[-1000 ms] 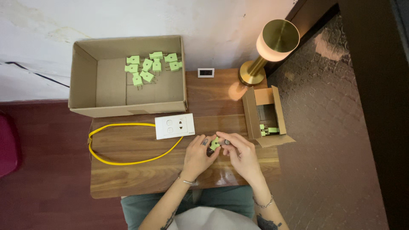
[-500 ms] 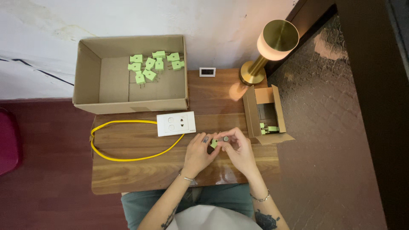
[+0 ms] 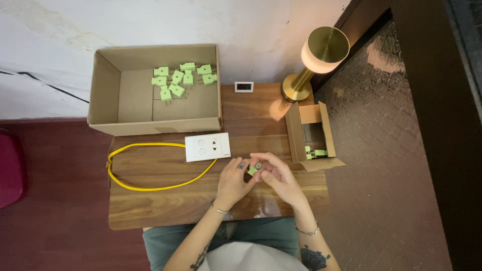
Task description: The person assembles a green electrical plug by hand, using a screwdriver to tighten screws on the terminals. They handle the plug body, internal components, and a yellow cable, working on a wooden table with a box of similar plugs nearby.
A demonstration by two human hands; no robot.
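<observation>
Both my hands meet over the front of the wooden table [image 3: 165,200], and between their fingertips sits a small light-green plug adapter [image 3: 252,170]. My left hand [image 3: 233,180] pinches it from the left and my right hand [image 3: 275,175] from the right. Just beyond my hands lies a white socket plate [image 3: 208,147] with a yellow cable [image 3: 150,168] that loops across the table's left half. A large open cardboard box [image 3: 125,95] at the back left holds several more green adapters [image 3: 178,80].
A small open cardboard box [image 3: 307,135] at the right holds a few green adapters [image 3: 315,153]. A brass lamp [image 3: 316,55] stands at the back right, with a small white display [image 3: 244,87] near the wall. Dark red floor lies left.
My hands have stayed together on the green adapter and turned it slightly between the fingertips. The camera view has shifted a little; nothing else on the table has moved.
</observation>
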